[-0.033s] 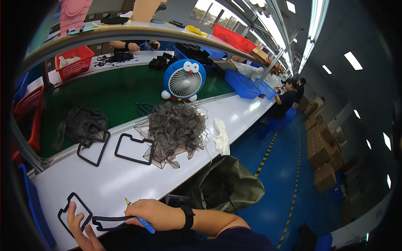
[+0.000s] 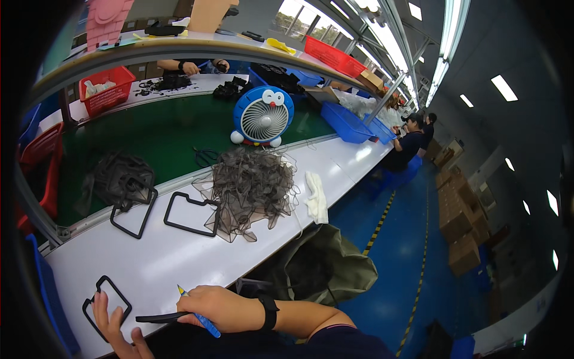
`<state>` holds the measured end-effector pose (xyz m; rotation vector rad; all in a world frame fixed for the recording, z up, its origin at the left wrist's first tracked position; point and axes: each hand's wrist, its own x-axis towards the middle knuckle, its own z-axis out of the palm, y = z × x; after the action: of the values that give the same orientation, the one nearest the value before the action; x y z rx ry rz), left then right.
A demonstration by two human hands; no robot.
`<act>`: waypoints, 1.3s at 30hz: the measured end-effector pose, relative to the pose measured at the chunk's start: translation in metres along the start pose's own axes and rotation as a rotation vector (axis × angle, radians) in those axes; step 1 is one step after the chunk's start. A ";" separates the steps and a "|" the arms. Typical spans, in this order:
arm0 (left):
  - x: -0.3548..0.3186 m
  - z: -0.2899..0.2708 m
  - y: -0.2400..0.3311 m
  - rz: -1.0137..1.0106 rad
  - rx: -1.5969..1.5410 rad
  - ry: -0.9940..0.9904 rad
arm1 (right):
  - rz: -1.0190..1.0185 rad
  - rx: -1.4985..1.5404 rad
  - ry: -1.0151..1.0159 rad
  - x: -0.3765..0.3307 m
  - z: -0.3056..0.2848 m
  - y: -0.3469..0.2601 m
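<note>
My right hand (image 2: 218,306) is closed around a slim blue tool (image 2: 207,323) with a yellow pointed tip. The same hand pinches a thin black frame (image 2: 158,318), seen nearly edge-on. My left hand (image 2: 113,328) is open with its fingers apart, partly covering another black frame (image 2: 113,287) that lies on the white table (image 2: 179,257). Farther up, two more black frames lie flat: one (image 2: 190,232) touches a heap of dark sheer mesh pieces (image 2: 251,185), the other (image 2: 128,232) reaches under or into a dark mesh bundle (image 2: 122,179).
Behind the mesh are scissors (image 2: 205,157) and a blue-and-white fan (image 2: 263,119) on a green surface. A white cloth (image 2: 315,197) lies by the table edge, above an olive sack (image 2: 347,263). Blue bins (image 2: 347,122), a red basket (image 2: 107,90) and co-workers (image 2: 409,140) are farther off.
The black frame in my right hand has turned from showing its opening to nearly edge-on. My left hand has shifted slightly to the right and down, its fingers still apart.
</note>
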<state>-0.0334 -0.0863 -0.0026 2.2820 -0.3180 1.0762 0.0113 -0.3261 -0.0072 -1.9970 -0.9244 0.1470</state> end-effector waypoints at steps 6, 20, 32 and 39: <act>0.011 -0.012 0.009 0.245 -0.037 -0.466 | -0.256 -0.192 0.059 0.010 0.003 -0.026; -0.001 -0.010 -0.005 -0.014 0.013 -0.043 | -0.046 -0.175 0.045 -0.003 -0.005 0.001; 0.005 -0.018 -0.004 0.178 -0.180 -0.392 | -0.163 -0.224 0.003 -0.003 -0.001 -0.006; -0.004 -0.020 -0.021 -0.205 -0.182 -0.364 | -0.078 -0.195 0.014 -0.007 -0.009 0.001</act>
<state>-0.0391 -0.0576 -0.0040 2.2780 -0.3033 0.5056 0.0107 -0.3371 -0.0040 -2.1334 -1.0392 -0.0011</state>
